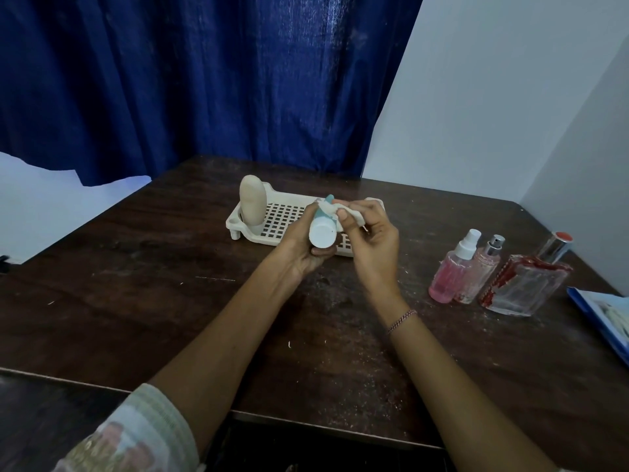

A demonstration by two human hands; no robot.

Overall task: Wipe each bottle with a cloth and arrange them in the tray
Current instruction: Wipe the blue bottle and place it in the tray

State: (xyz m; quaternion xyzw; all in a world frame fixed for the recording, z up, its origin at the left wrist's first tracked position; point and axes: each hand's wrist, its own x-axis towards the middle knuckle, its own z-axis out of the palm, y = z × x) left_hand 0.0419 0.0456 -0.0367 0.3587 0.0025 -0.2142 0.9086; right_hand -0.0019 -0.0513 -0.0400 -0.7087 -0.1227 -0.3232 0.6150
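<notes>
A dark blue curtain (204,80) hangs at twelve o'clock behind the worn wooden table (136,284). On the table, at twelve o'clock from the hands, sits a cream slotted tray (284,216). A beige bottle (252,199) stands upright in its nine o'clock end.

Above the tray's near edge, the left hand (299,247) wraps its fingers around a white bottle (321,231), base toward the camera. The right hand (371,243) pinches a small white cloth (343,212) against the bottle's teal upper part.

At three o'clock stand three bottles, close together: a square glass bottle (526,287), a slim perfume bottle (480,270) and a pink spray bottle (451,270). A blue box (599,311) lies at four o'clock.
</notes>
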